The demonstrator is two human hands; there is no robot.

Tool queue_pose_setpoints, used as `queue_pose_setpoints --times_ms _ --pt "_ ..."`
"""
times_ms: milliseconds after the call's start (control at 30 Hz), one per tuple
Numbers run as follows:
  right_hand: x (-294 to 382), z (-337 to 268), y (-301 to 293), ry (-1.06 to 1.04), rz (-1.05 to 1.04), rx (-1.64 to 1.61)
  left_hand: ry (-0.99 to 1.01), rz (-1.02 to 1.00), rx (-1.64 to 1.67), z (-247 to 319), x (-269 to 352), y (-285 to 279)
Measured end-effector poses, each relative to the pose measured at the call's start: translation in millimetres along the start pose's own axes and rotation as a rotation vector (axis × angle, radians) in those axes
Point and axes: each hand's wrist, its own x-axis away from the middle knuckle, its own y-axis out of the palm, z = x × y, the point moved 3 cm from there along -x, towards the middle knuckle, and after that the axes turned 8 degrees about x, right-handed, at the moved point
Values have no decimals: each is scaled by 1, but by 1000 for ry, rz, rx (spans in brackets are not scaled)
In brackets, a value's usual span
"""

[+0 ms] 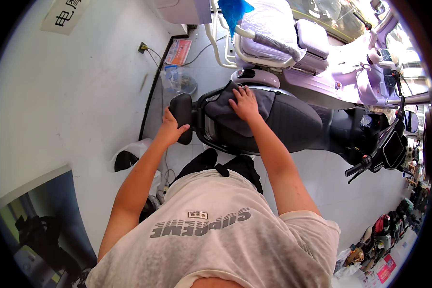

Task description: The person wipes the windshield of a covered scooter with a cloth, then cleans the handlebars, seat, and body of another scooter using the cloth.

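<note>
A black electric scooter stands crosswise before me, its handlebar [361, 165] towards the right. My left hand [173, 126] grips the padded black backrest [181, 108] at the scooter's rear, thumb on the near side and fingers round the outer edge. A dark grey cloth [221, 104] lies over the rear of the black seat [295, 118]. Flat on that cloth rests my right hand [245, 104], its fingers spread. Black rear rails [205, 138] run around the back of the seat. What lies beneath the cloth is hidden.
A pale lilac three-wheeler [309, 72] stands close beyond the scooter. Left of it are a clear plastic tub [181, 83], a leaflet [179, 51] and cables from a wall socket [142, 47]. A white bag [138, 149] sits by the wall. Assorted goods [381, 230] line the lower right.
</note>
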Motion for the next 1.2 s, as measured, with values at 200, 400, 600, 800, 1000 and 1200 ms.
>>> queue_pose_setpoints --times_ms 200,400,600,800,1000,1200 --pt "-5 75 -9 161 -98 72 -32 9 37 0 2 -1" --pt "48 203 -14 449 -194 281 -7 74 41 -6 1 -2" --pt "151 314 -17 714 -248 249 -56 106 41 -12 -6 -5" --pt "192 348 2 841 -83 -102 -92 74 -1 -17 -17 -5" --pt "215 298 -9 967 -64 99 -132 60 -75 -20 -11 -8" --pt "243 244 12 1021 74 379 -122 42 -97 -7 -11 -2"
